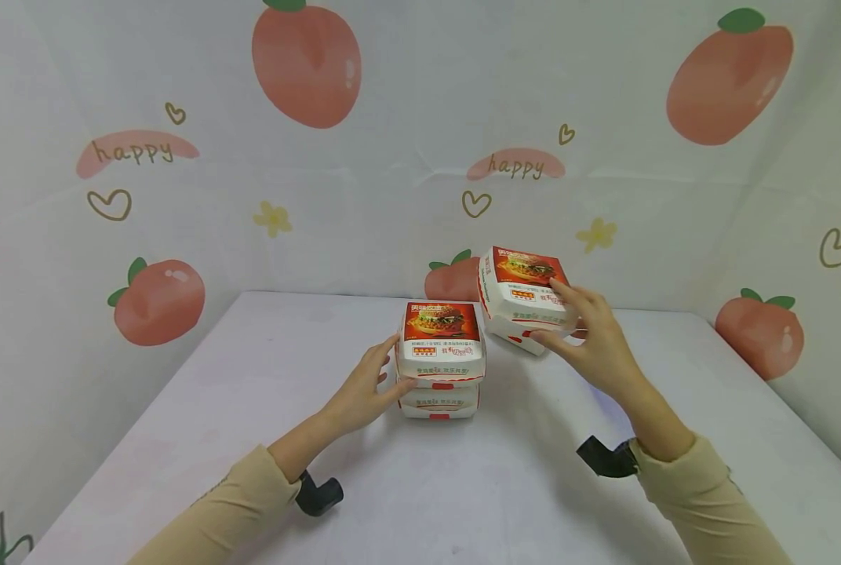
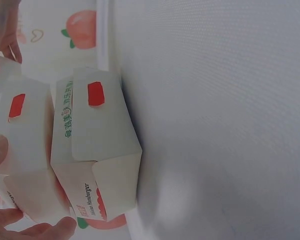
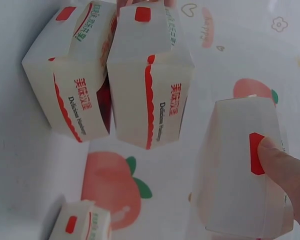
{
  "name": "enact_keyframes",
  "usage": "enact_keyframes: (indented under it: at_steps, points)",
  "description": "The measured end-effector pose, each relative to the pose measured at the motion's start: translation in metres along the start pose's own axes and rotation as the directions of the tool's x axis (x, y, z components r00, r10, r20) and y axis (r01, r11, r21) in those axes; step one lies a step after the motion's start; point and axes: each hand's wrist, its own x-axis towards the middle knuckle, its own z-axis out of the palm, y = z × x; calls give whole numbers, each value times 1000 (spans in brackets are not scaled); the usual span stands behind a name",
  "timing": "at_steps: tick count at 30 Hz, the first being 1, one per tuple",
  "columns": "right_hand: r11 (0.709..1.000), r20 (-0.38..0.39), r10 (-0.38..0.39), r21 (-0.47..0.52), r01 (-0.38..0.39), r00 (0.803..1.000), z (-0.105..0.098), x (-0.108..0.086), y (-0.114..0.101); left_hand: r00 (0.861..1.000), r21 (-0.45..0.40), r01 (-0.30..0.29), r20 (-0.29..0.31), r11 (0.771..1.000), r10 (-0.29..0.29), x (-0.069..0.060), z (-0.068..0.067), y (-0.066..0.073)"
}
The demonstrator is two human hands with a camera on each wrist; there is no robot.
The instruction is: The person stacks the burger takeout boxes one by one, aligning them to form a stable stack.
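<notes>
Two white burger boxes stand stacked on the table, the upper box (image 1: pixel 440 341) with a red burger picture on its lid, the lower box (image 1: pixel 439 402) under it. My left hand (image 1: pixel 364 392) holds the upper box at its left front corner, thumb on the front, fingers along the side. A wedge-shaped gap shows between the two boxes in the right wrist view. To the right, my right hand (image 1: pixel 597 337) grips another burger box (image 1: pixel 526 286), raised and tilted, its thumb on the red tab at the front. That box's far side is hidden.
A further burger box (image 3: pixel 82 222) stands on the table beyond the stack in the right wrist view. The white table (image 1: pixel 307 337) ends at a cloth backdrop (image 1: pixel 406 204) printed with peaches and hearts. A dark wrist mount (image 1: pixel 607 457) sticks out from each sleeve.
</notes>
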Motion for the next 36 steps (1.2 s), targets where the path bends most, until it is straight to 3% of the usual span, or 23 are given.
enact_keyframes:
  at_steps: [5, 17, 36]
  points:
    - [1000, 5, -6, 27, 6, 1000, 3, 2, -7, 1000, -5, -5, 1, 1000, 5, 0, 0, 0]
    - [996, -2, -88, -14, 88, 996, 15, 6, -15, 1000, 2, -16, 2, 1000, 16, 0, 0, 0]
    - [998, 100, -56, 37, 52, 993, 30, 7, -37, 1000, 21, -18, 5, 1000, 18, 0, -1, 0]
